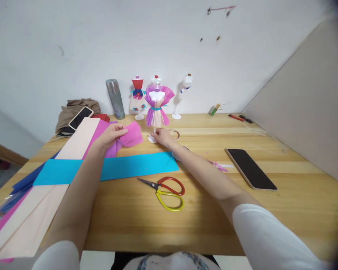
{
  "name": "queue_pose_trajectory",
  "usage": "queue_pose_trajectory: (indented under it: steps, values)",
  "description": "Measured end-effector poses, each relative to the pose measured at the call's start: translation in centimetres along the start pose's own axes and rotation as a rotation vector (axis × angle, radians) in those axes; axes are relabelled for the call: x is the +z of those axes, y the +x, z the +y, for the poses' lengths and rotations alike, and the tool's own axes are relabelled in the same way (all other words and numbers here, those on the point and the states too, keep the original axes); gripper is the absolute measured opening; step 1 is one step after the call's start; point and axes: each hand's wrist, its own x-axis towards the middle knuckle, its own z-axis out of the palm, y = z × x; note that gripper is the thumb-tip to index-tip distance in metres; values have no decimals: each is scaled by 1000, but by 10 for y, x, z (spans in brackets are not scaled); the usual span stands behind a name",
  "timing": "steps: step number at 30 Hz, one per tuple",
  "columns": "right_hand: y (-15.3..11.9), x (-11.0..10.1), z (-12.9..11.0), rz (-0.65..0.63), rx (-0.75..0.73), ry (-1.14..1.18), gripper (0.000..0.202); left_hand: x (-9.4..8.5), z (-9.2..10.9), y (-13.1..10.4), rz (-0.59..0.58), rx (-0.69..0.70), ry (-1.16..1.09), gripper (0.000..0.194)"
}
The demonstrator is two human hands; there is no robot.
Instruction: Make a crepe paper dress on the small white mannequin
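Between the thumb and fingers of my left hand (112, 135) is a piece of pink crepe paper (132, 135). My right hand (162, 137) pinches the stand of a small dress form (157, 108), low down by its round white base. The form wears a pink, purple and cream paper dress with a blue belt, and it stands upright on the table. Under my left forearm runs a long blue paper strip (141, 165), lying across cream paper sheets (80, 137). Closer to me lie scissors (159, 187) with one red and one yellow handle.
Behind stand a red-topped dress form (138, 93), a white one (187, 82) and a grey flask (115, 98). A large phone (250, 168) lies at the right, a smaller phone (81, 117) at the left. A glue stick (215, 109) rests near the wall; tape (174, 134) lies beside my right hand.
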Motion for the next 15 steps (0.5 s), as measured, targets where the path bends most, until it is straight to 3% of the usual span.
queue_pose_trajectory:
  steps: [4, 8, 12, 15]
  values:
    - [-23, -10, 5, 18, -42, 6, 26, 12, 23, -12, -280, -38, 184, 38]
    - [-76, -20, 11, -42, -157, 38, 23, 34, 40, -18, -578, -89, 503, 37]
    - [-120, -47, 36, -92, -203, 92, 21, 51, 43, -16, -701, -104, 710, 35]
    - [-127, -80, 76, -57, -186, 163, 26, 56, 42, -14, -712, -106, 747, 32]
